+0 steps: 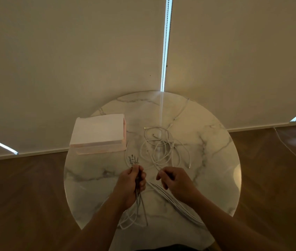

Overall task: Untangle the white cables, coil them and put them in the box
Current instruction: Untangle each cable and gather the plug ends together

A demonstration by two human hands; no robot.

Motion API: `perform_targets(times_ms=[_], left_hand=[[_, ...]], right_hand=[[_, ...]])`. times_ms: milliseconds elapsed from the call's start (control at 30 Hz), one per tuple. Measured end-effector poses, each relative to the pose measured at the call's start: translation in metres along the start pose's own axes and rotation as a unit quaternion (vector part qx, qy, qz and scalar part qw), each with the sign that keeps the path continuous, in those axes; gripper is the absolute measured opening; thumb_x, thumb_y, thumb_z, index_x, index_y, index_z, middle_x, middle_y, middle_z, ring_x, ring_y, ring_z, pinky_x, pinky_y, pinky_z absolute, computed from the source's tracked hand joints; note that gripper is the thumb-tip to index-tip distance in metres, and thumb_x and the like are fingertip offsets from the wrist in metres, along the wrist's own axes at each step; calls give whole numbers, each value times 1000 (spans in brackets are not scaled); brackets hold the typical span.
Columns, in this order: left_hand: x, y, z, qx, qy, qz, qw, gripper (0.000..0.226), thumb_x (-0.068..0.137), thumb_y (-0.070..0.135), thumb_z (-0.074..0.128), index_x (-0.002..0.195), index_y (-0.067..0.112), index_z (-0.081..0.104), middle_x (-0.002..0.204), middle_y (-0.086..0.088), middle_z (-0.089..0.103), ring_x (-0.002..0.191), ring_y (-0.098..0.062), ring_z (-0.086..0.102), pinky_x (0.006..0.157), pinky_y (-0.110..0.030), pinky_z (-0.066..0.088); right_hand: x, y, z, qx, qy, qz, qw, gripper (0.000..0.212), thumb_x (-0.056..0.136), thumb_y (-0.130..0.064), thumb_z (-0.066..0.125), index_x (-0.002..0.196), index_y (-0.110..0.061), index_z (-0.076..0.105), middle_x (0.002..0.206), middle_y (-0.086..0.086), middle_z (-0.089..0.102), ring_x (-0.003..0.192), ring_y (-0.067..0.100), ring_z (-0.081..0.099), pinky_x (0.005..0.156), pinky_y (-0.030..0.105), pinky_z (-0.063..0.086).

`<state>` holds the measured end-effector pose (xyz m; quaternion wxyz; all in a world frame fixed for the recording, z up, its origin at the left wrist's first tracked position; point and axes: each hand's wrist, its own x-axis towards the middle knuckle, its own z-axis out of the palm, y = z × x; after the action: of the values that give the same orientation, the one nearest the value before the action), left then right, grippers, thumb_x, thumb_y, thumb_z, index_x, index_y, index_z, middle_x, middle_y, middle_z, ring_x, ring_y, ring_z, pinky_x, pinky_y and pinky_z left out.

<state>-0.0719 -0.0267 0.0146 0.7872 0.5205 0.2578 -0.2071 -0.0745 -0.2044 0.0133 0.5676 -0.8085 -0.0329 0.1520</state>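
**A:** What takes up the most room?
**B:** Pale roller blinds (71,60) behind the box (96,133), with a bright slit between two of them.
**A:** And under the box?
**B:** A round marble table (212,142). The box stands on its left part, pale on top and pinkish at the sides. I cannot tell whether it is open.
**A:** Where are the white cables (154,142)?
**B:** In two lots. A loose tangle (169,151) lies flat on the table just right of the box, its loops crossing and a few ends straying farther back. The other lot is a bundle of strands (172,200), nearer the person than the box. It runs from the left hand (132,185) off to the right and over the table's edge.
**A:** How is that left hand?
**B:** It sits just in front of the box's near right corner, with its fingers curled tight round the bundle.
**A:** And the other?
**B:** The right hand (176,183) is farther right, well apart from the box. Thumb and forefinger pinch a single strand (156,166) that leads up into the tangle. The other fingers are loosely curled.
**A:** The smallest thing?
**B:** The plugs (132,158), which poke out of the left fist toward the box and stop just short of it.
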Motion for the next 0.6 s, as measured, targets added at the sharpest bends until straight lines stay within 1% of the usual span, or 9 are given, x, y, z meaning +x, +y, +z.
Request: perform_targets(times_ms=[100, 200, 267, 300, 333, 400, 433, 500, 600], left_hand=[[-1, 1, 4, 10, 19, 9, 1000, 31, 105, 22, 37, 88, 5, 57, 67, -9, 61, 55, -17, 52, 53, -29, 44], [-3, 2, 7, 35, 19, 23, 999, 39, 105, 21, 36, 89, -3, 62, 83, -19, 70, 71, -25, 62, 69, -36, 54], [-6, 1, 9, 39, 20, 32, 999, 42, 105, 21, 35, 89, -5, 64, 93, -22, 73, 83, -31, 67, 84, -43, 54], [-7, 0, 9, 34, 21, 35, 999, 41, 106, 20, 35, 90, -4, 64, 95, -22, 73, 88, -32, 68, 89, -45, 53], [-8, 0, 10, 24, 22, 36, 999, 39, 106, 20, 34, 92, -3, 64, 97, -22, 73, 91, -32, 69, 92, -46, 52], [-8, -1, 10, -6, 26, 31, 999, 36, 106, 20, 33, 95, -1, 60, 99, -23, 73, 93, -33, 68, 90, -45, 52], [-8, -1, 9, -24, 26, 28, 999, 36, 106, 20, 33, 95, -1, 59, 101, -24, 72, 93, -34, 67, 88, -45, 52], [-6, -1, 9, -57, 23, 25, 998, 35, 106, 21, 33, 94, 0, 58, 101, -25, 72, 90, -32, 65, 86, -44, 51], [-4, -1, 10, -95, 26, 17, 995, 34, 106, 22, 33, 94, 1, 57, 98, -24, 72, 85, -30, 66, 83, -40, 51]], right_hand=[[-5, 1, 13, -37, 9, -27, 999, 25, 95, -15, 57, 71, -17, 66, 52, -9, 54, 48, 4, 48, 52, 20, 40], [-6, -4, 21, -63, 27, -46, 997, 25, 95, -19, 59, 71, -25, 64, 55, -18, 56, 49, 4, 49, 52, 20, 38], [-6, -8, 24, -70, 32, -52, 996, 21, 96, -16, 59, 77, -22, 68, 58, -28, 58, 53, -1, 55, 54, 13, 37], [-6, -9, 25, -75, 32, -53, 995, 19, 96, -14, 59, 80, -17, 70, 59, -30, 59, 55, -3, 57, 56, 10, 37], [-7, -10, 27, -81, 30, -53, 995, 19, 96, -15, 59, 81, -14, 71, 60, -25, 61, 57, -2, 58, 57, 10, 38], [-8, -8, 30, -110, 22, -50, 992, 22, 96, -19, 59, 79, -12, 70, 63, -11, 60, 57, 4, 54, 56, 12, 38], [-8, -7, 31, -128, 15, -42, 991, 24, 97, -22, 58, 78, -11, 69, 63, -8, 59, 55, 5, 51, 55, 14, 37], [-10, -5, 33, -154, 3, -26, 988, 28, 98, -24, 56, 76, -12, 68, 62, -5, 57, 54, 6, 48, 56, 17, 37], [-12, -3, 33, -169, -5, -14, 985, 29, 98, -25, 54, 71, -20, 61, 60, -7, 53, 53, 6, 48, 54, 16, 36]])
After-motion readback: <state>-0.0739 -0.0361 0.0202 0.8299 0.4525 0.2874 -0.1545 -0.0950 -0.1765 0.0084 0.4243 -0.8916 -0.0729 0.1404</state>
